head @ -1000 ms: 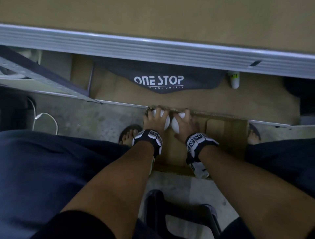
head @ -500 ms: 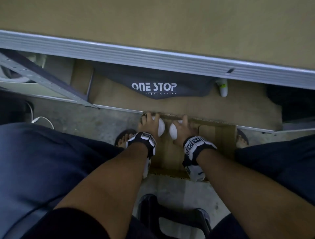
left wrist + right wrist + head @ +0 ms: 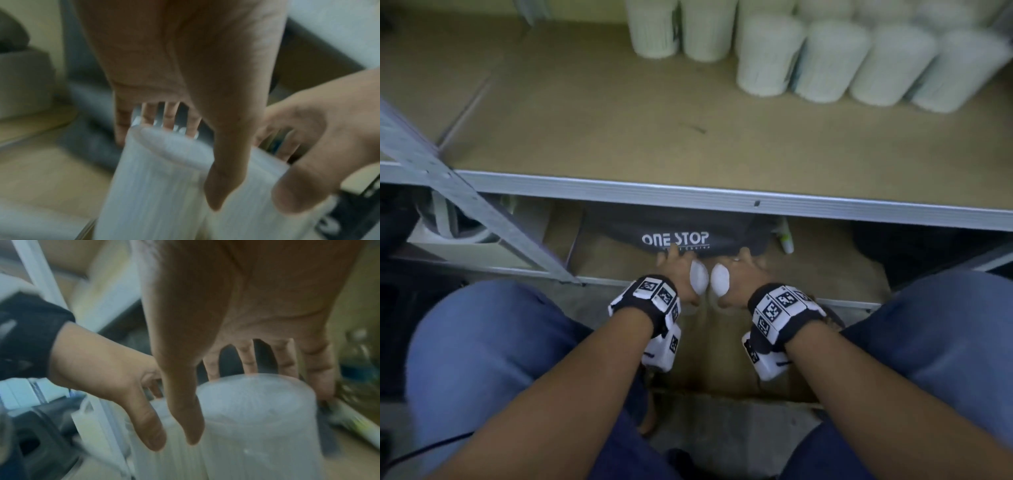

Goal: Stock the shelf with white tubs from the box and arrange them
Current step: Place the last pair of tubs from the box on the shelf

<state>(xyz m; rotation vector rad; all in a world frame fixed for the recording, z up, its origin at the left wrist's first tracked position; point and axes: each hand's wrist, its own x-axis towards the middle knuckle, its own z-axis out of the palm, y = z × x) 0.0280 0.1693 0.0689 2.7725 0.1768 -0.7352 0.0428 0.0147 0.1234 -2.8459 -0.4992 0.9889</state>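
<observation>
Your left hand (image 3: 678, 270) and right hand (image 3: 740, 274) each grip 1 white tub (image 3: 698, 277), below the shelf's front edge (image 3: 722, 200); stocked tubs (image 3: 825, 61) fill its far-right corner.

The flat brown board shelf with a grey metal front edge (image 3: 592, 185) holds tall white ribbed plastic tubs (image 3: 825, 61). They stand upright, close together in rows, at its back right corner.

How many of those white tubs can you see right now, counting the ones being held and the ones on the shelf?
Held tubs: 2, the left tub in the left hand, the right tub in the right hand.
Shelf tubs on the shelf: 6 plainly seen; others behind are cut off.
Total: at least 8.
</observation>
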